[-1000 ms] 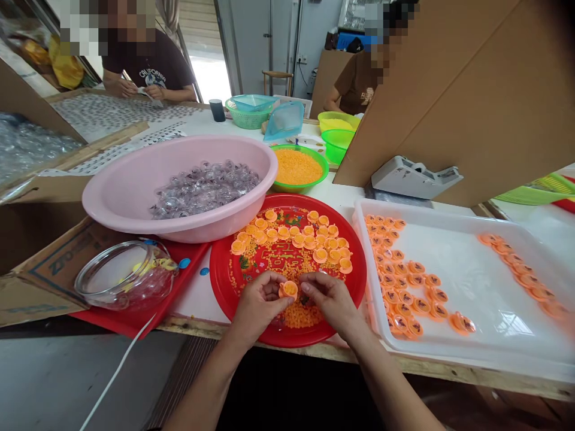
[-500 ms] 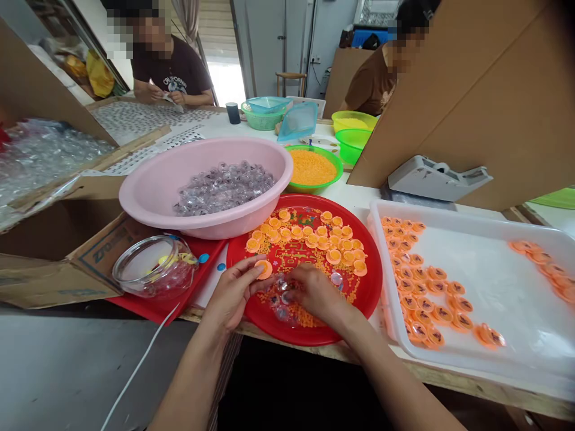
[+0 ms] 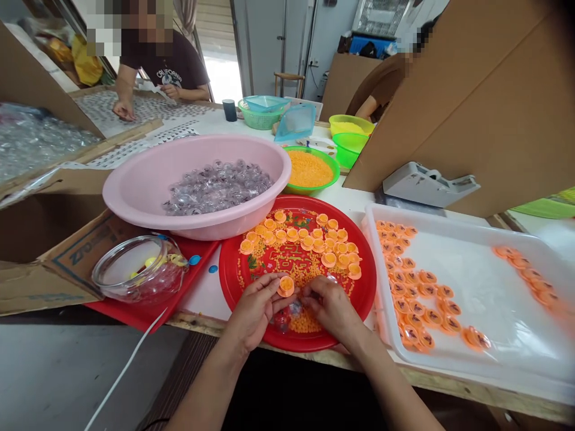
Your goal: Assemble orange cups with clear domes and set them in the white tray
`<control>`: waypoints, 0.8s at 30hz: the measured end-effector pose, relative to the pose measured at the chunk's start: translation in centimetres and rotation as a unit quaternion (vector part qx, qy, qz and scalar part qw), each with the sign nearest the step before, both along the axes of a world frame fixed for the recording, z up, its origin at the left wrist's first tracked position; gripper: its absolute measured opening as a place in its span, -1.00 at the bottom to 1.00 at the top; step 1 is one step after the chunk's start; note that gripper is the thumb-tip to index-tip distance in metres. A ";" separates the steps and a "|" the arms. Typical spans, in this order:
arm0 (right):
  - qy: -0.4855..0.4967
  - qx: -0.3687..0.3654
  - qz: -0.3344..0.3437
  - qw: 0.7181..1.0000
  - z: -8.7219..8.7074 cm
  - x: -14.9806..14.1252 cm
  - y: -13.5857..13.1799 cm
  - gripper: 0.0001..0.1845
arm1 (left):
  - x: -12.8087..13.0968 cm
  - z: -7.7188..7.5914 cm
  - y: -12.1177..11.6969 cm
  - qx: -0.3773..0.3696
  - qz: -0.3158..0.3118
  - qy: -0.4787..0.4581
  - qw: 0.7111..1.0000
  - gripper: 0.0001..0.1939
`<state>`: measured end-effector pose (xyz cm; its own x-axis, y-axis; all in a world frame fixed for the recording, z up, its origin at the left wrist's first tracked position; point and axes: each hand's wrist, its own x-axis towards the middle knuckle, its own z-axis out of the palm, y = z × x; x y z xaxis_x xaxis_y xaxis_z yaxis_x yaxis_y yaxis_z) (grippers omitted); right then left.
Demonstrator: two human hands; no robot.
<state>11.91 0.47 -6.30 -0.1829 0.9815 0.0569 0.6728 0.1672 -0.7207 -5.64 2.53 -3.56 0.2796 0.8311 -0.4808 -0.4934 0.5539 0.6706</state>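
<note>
Between the thumb and fingers of my left hand [image 3: 256, 305] is a small orange toy cup [image 3: 286, 286] on a saucer, with orange bits inside. Close to its right, my right hand [image 3: 330, 304] has its fingertips drawn together; whatever they may hold is hidden. Both hands are over a round red tray [image 3: 230, 281] with a printed pattern. Loose orange beads [image 3: 305, 322] lie on the tray below my hands, beside a few clear plastic pieces partly covered by my fingers. Several more orange cups [image 3: 329, 259] stand along the tray's far side.
A pink basin [image 3: 135, 206] of clear domes stands behind the tray, near a green bowl of orange beads [image 3: 309, 169]. At right, a white bin [image 3: 449, 353] holds orange cups with printed tops. A glass jar [image 3: 135, 269] is at left. Two people sit across the table.
My right hand went down among the clear pieces on the tray, then came back near the cup. My left hand moved left with the cup and returned toward the middle.
</note>
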 end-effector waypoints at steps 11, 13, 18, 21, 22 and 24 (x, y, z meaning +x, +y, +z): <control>-0.025 -0.008 0.000 1.000 -0.3 -0.9 -0.1 -0.81 | -0.3 -0.1 0.1 -0.013 0.045 0.002 0.999 -0.84; 0.006 -0.019 -0.040 0.999 -0.2 -0.2 -0.1 -0.81 | -0.3 -0.2 0.1 -0.014 0.052 0.005 0.999 -0.84; 0.025 0.010 0.116 0.993 1.2 -0.6 -0.5 -0.71 | 0.0 -0.3 0.4 -0.019 0.094 0.007 0.995 -0.83; -0.012 0.033 0.131 0.991 1.1 -1.5 -0.8 -0.66 | -0.1 -0.2 0.4 -0.012 0.089 0.024 0.996 -0.78; -0.026 0.038 0.123 0.991 0.9 -1.6 -0.8 -0.67 | -0.2 -0.1 0.4 -0.007 0.075 0.031 0.997 -0.75; -0.053 0.041 0.103 0.992 0.4 -1.6 -0.7 -0.71 | -0.4 0.0 0.1 0.000 0.035 0.040 0.999 -0.70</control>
